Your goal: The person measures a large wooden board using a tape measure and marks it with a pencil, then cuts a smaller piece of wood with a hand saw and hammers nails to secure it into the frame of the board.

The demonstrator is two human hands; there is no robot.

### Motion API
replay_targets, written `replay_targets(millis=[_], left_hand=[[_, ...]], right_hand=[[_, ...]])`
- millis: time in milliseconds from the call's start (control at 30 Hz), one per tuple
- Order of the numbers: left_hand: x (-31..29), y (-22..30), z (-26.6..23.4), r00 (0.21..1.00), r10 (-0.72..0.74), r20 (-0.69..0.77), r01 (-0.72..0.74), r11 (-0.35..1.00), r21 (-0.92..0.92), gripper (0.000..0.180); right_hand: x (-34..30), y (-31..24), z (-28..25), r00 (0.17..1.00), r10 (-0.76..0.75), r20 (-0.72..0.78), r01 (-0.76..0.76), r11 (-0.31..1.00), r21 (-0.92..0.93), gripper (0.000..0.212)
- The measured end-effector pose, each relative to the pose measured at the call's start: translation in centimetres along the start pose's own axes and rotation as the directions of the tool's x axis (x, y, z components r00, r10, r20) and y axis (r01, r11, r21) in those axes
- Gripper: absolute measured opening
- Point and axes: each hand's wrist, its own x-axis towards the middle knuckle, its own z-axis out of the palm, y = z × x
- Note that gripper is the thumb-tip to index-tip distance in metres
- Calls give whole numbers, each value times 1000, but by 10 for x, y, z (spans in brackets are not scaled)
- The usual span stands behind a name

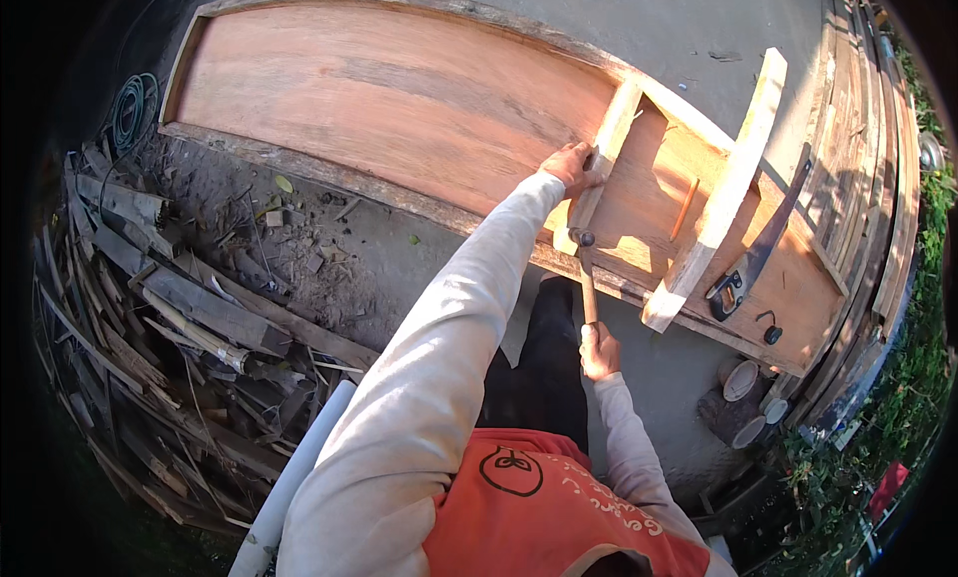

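My left hand (569,170) grips the wooden crosspiece (618,123) that spans the panel frame, its arm stretched forward. In my right hand (600,352) is a hammer (589,290), held by its wooden handle. The hammer's dark head is beside the near end of the crosspiece; whether it touches the wood I cannot tell. Beneath lies a long reddish plywood panel (389,88) edged with wooden strips. To the right, a loose timber (720,210) lies across the frame, with an orange pencil-like stick (686,209) between it and the crosspiece.
A handsaw (773,236) and a small black object (769,328) lie at the panel's right end. Scrap wood (190,328) is heaped at left, near a coiled hose (130,110). Long boards (853,168) are stacked at right. Several round containers (740,380) stand below the panel's right end.
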Motion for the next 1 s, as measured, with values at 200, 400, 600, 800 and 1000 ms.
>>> replay_targets(millis=[200,400,600,800,1000], left_hand=[[7,-12,4,1000,11,12,-10,1000,-14,67],[13,-2,-8,997,60,-40,-59,998,5,68],[-16,-9,36,986,-141,-91,137,989,-55,64],[-45,10,76,865,-150,-479,179,984,15,70],[-13,8,71,857,-159,-491,205,978,40,66]], right_hand=[[25,30,27,994,-100,-54,89,982,-169,55],[25,32,26,943,-283,-173,273,958,-84,47],[-15,-29,15,988,81,133,-128,910,394,50],[27,-112,-19,986,8,-166,64,905,422,53],[161,-148,-50,836,-393,-383,491,848,200,54]])
